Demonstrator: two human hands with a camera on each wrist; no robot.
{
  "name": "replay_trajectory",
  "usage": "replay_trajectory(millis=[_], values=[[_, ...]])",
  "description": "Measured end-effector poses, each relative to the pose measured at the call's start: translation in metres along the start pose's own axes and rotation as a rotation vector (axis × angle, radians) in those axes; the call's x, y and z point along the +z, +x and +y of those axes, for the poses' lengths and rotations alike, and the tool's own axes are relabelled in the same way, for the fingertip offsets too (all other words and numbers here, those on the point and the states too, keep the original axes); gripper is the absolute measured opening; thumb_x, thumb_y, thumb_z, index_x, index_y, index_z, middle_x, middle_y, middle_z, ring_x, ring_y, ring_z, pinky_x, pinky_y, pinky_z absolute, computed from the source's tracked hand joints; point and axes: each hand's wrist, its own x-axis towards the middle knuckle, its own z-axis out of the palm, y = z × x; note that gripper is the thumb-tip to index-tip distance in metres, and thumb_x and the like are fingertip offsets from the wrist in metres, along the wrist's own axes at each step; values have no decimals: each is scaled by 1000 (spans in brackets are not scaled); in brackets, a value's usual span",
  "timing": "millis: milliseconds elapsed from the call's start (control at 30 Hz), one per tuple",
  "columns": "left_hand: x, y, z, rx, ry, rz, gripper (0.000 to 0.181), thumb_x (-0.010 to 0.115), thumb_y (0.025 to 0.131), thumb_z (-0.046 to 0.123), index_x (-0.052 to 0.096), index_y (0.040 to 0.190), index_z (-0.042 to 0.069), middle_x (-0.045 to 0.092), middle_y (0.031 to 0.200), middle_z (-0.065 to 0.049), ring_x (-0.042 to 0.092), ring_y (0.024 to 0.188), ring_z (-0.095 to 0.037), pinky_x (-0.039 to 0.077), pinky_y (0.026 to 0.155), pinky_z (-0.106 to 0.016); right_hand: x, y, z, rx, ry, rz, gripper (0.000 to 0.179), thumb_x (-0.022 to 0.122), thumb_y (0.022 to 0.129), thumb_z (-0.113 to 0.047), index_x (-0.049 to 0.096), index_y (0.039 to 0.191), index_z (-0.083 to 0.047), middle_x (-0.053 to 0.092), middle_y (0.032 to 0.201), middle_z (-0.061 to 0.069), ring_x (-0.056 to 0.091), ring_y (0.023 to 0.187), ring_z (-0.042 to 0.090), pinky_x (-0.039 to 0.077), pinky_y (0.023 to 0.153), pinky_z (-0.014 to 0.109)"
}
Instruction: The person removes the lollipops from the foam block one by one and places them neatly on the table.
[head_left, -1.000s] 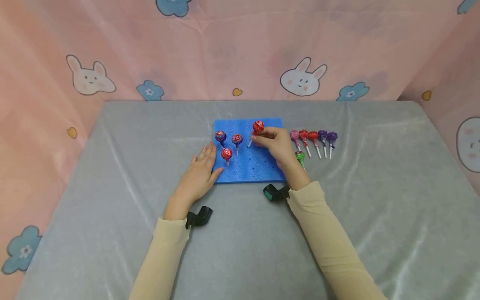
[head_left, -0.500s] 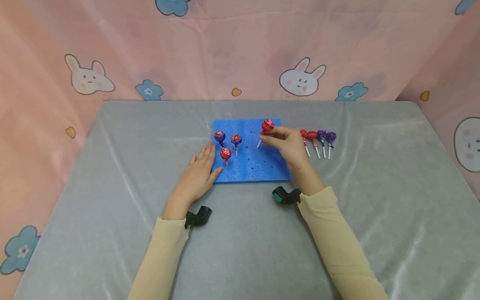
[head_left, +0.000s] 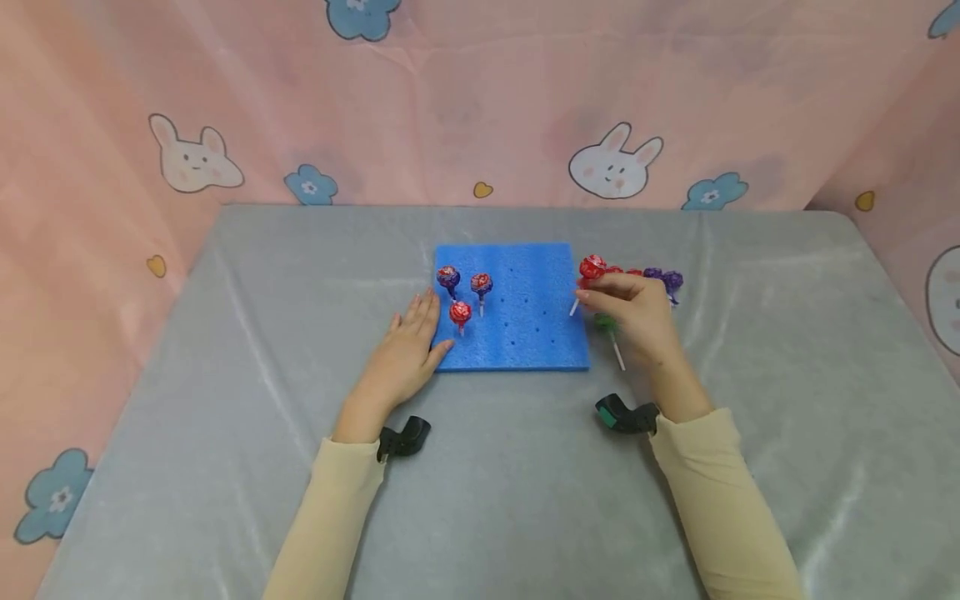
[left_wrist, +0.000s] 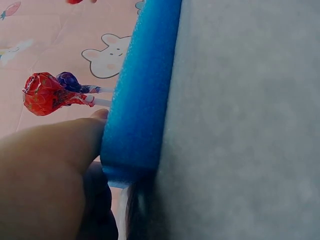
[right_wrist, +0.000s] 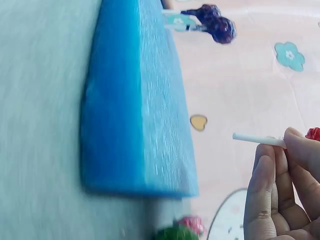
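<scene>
A blue foam board (head_left: 525,354) with small holes lies on the table. Three lollipops stand in its left part: two with purple-and-red wrappers, one at the back left (head_left: 448,277) and one beside it (head_left: 482,284), and a red one (head_left: 461,313) in front. My left hand (head_left: 397,358) lies flat at the board's left edge, its thumb on the board. Past the right edge, my right hand (head_left: 641,315) pinches a red lollipop (head_left: 592,267), its head up and its bare white stick (right_wrist: 255,139) pointing down. Under that hand a green lollipop (head_left: 605,323) lies on the table.
Behind my right hand lie two purple lollipops (head_left: 666,280) and red ones (head_left: 615,269), partly hidden. A pink lollipop (right_wrist: 192,224) shows in the right wrist view. A pink curtain (head_left: 420,108) hangs at the table's back edge.
My right hand has moved right with the red lollipop, from over the board to past its right edge. My left hand stays at the board's left side.
</scene>
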Motion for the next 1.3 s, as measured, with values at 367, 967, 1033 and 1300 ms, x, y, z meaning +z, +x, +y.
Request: replay_trajectory(millis=[367, 967, 1033, 1300], values=[[-1, 0, -1, 2, 4, -8, 65, 37, 102, 36, 10, 150, 1, 5, 157, -12, 4, 143, -26, 7, 114, -46, -35, -12, 5, 66, -177, 22, 19, 70, 83, -4, 72, 78, -21, 66, 75, -17, 60, 72, 1, 49, 65, 14], [-1, 1, -1, -11, 0, -21, 66, 36, 102, 37, 8, 150, 2, 2, 157, -10, 1, 143, -25, 5, 114, -44, -63, -23, 3, 111, -192, 42, 13, 72, 84, -8, 75, 80, -20, 67, 74, -16, 61, 71, 2, 44, 70, 15], [-1, 1, -1, -12, -2, -21, 66, 36, 102, 37, 8, 150, 2, 2, 157, -10, 1, 143, -24, 5, 114, -45, -65, -23, 2, 120, -189, 29, 14, 71, 84, -7, 76, 80, -21, 68, 74, -16, 62, 71, 1, 44, 71, 14], [-2, 1, -1, 0, -8, -20, 66, 37, 102, 36, 8, 150, 1, 3, 157, -12, 2, 143, -26, 6, 114, -46, -71, -23, 3, 205, -358, -89, 30, 70, 86, -12, 68, 107, 10, 68, 76, -17, 65, 72, 0, 47, 71, 14]])
